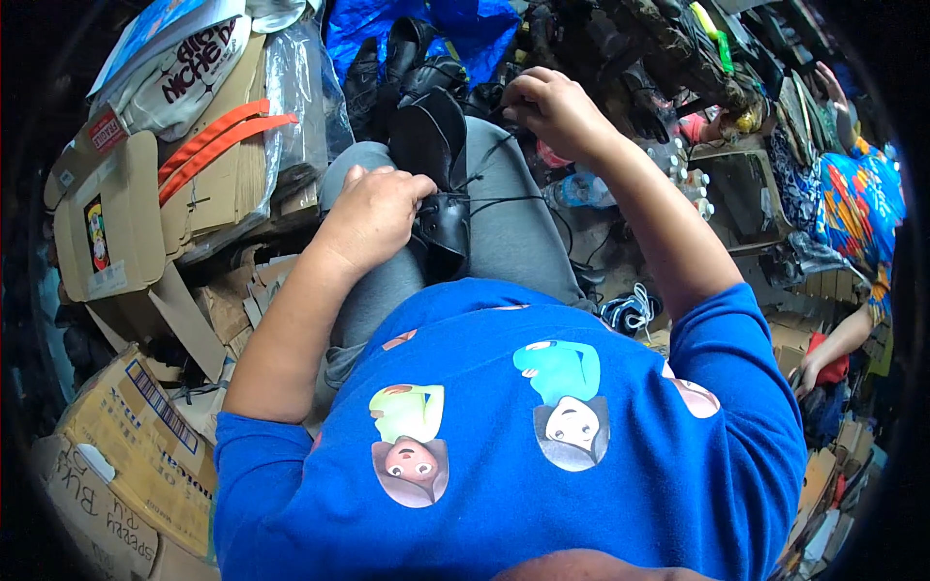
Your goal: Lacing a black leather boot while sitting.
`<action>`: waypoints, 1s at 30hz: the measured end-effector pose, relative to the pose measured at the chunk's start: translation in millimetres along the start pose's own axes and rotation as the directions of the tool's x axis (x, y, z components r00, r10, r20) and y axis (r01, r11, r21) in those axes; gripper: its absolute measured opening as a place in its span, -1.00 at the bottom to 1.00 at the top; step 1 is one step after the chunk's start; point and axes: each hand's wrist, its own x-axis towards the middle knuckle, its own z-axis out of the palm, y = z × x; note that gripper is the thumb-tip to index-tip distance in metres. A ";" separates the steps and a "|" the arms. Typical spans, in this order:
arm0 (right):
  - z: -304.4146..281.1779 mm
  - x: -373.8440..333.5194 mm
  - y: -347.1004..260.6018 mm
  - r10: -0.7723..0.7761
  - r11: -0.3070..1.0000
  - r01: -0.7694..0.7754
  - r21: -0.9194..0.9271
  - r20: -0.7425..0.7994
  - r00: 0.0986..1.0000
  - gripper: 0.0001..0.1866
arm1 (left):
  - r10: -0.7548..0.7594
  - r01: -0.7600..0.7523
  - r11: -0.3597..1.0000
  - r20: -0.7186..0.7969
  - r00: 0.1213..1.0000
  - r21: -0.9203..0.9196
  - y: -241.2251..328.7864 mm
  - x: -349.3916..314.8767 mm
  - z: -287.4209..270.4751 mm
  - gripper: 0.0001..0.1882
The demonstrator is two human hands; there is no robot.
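A black leather shoe (448, 228) rests between my thighs, its dark tongue (428, 136) standing up toward the far side. My left hand (378, 215) is closed on the near left edge of the shoe, thumb and fingers pressed together. A thin black lace (509, 199) runs from the shoe across my right thigh. Another stretch of lace rises toward my right hand (554, 108), which is raised beyond my right knee with its fingers curled in a pinch. The fingertips partly hide what they hold.
More black shoes (412, 53) are piled past my knees by a blue plastic sheet (484, 29). Cardboard boxes (136, 436) and orange strips (218, 136) lie at the left. Plastic bottles (586, 191) stand at the right, where another person's arm (841, 344) shows.
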 end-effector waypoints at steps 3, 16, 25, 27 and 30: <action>-17.3 1.5 -27.1 -0.364 0.920 0.352 0.174 0.041 0.930 -0.83 | -0.041 0.042 0.998 0.042 0.998 -0.040 -5.4 -1.6 -1.2 -0.77; 13.3 -4.1 -49.5 -0.525 0.838 0.544 0.043 0.335 0.782 -0.87 | 0.114 -0.107 0.989 -0.056 0.992 0.106 -18.9 -13.6 4.1 -0.81; -41.0 -71.3 61.0 0.401 0.601 -0.598 0.530 0.447 0.800 -0.89 | -0.476 0.424 0.869 -0.196 0.858 -0.253 -86.2 -151.6 -51.8 -0.84; -58.0 -59.5 63.6 0.345 0.393 -0.430 0.813 0.303 0.888 -0.83 | -0.504 0.308 0.788 -0.270 0.821 -0.534 -82.1 -145.6 -69.5 -0.86; -46.0 -22.5 29.1 0.163 -0.143 0.012 0.990 0.012 0.987 -0.76 | -0.288 -0.148 0.503 -0.327 0.900 -0.852 -64.3 -105.6 -86.4 -0.85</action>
